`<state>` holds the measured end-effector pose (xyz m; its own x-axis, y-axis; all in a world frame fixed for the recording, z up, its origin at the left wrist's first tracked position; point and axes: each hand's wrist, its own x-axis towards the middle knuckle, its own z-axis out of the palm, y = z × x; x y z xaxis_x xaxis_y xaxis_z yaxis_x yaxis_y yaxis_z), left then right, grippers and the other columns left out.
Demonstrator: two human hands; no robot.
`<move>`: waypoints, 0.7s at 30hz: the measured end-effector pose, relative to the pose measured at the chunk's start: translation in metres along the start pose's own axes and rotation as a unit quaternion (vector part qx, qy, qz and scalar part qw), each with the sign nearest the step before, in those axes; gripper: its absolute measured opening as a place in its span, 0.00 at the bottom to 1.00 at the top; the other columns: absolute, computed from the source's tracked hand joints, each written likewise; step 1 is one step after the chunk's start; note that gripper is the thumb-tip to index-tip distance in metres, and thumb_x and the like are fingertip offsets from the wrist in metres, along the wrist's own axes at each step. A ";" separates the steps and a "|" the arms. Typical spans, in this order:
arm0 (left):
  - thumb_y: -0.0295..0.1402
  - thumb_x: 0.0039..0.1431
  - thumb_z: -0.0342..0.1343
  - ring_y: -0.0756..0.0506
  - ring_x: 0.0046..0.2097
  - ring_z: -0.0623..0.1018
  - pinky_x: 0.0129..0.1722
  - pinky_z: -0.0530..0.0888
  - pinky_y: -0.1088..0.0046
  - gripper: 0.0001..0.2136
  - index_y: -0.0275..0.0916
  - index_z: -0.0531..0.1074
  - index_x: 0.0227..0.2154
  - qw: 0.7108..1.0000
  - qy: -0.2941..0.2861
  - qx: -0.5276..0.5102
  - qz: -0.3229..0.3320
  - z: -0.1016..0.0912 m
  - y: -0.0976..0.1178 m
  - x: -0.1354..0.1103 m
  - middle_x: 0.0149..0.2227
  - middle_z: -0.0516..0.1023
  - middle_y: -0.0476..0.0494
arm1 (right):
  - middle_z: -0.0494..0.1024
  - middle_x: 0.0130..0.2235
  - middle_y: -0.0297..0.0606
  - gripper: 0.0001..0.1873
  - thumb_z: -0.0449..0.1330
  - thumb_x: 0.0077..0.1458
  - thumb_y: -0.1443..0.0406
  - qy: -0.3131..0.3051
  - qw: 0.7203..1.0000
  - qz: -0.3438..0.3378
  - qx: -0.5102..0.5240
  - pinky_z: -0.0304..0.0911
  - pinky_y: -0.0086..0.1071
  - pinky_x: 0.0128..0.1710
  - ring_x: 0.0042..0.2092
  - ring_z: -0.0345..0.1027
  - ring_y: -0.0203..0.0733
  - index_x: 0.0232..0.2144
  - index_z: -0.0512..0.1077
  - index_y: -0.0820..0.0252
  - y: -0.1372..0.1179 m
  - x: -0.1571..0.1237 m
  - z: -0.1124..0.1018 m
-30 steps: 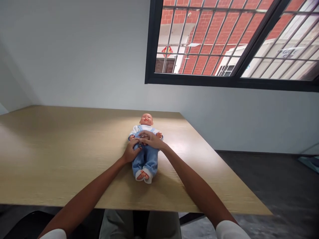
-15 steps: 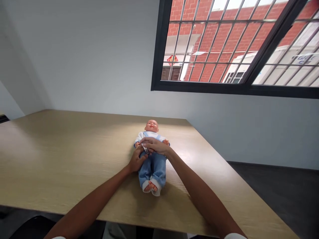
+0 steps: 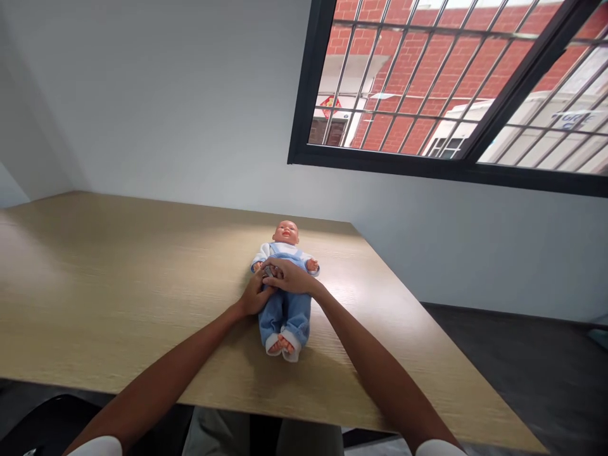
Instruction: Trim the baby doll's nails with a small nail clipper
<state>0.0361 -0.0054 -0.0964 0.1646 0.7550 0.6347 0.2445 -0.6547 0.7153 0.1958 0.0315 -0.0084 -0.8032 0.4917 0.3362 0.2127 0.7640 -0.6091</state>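
A baby doll (image 3: 285,297) in blue dungarees and a white top lies on its back on the wooden table (image 3: 118,285), head toward the wall. My left hand (image 3: 253,297) grips the doll's side at the waist, fingers closed on the blue cloth. My right hand (image 3: 291,277) rests across the doll's belly, fingers pressed together and pinching at the dungarees where both hands meet. What sits between the fingertips is too small to make out. The doll's bare feet (image 3: 281,346) point toward me.
The table's right edge (image 3: 427,316) drops off to a dark floor (image 3: 522,361). A grey wall and a barred window (image 3: 451,82) stand behind the table. My legs show below the table's near edge.
The view shifted slightly as my head moved. Both hands stay on the doll's waist, with small finger movements at the cloth.
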 end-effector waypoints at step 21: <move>0.40 0.66 0.50 0.40 0.46 0.74 0.53 0.69 0.60 0.13 0.36 0.73 0.39 0.999 -0.034 -0.004 0.005 -0.003 0.014 0.005 0.42 0.75 0.40 | 0.67 0.28 0.29 0.15 0.63 0.58 0.59 0.013 0.999 0.011 -0.032 0.56 0.28 0.31 0.29 0.59 0.34 0.47 0.72 0.57 0.000 -0.001 0.000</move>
<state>0.0371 -0.0113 -0.0825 0.2325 0.7487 0.6208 0.2358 -0.6627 0.7109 0.1968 0.0311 -0.0089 -0.7833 0.5190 0.3421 0.2660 0.7772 -0.5702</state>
